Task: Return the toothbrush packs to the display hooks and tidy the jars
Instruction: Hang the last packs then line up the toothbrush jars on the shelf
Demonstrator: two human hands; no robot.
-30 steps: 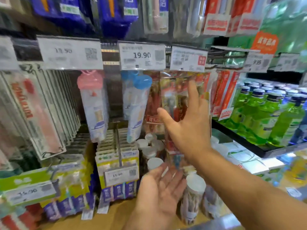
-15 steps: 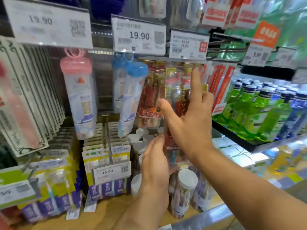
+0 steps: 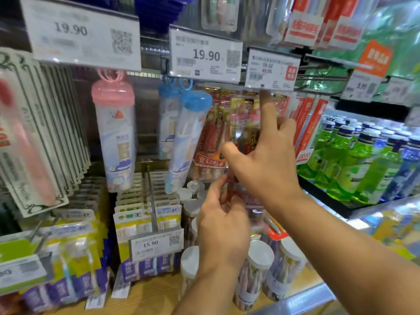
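Note:
A clear red-and-gold toothbrush pack [image 3: 242, 119] hangs upright in front of the hook row, just under the 59.90 price tag [image 3: 270, 69]. My right hand [image 3: 268, 160] pinches its middle with the thumb, and the index finger points up to the pack's top by the hook. At the pack's lower end, my left hand [image 3: 223, 223] grips it with curled fingers. More red packs [image 3: 210, 142] hang just to the left. Several white-lidded jars [image 3: 260, 258] of toothbrushes stand on the wooden shelf [image 3: 145, 298] below my hands.
Pink [image 3: 112, 133] and blue travel cases [image 3: 186, 137] hang to the left. Yellow floss packs [image 3: 136, 226] sit on lower hooks behind a 15.90 tag. Green mouthwash bottles [image 3: 341, 160] fill the shelf to the right. Empty hook rods [image 3: 322, 76] jut out at upper right.
My left hand rose from palm-up below and took hold of the pack's bottom. My right hand lifted the pack, its index finger now reaching the hook under the tag.

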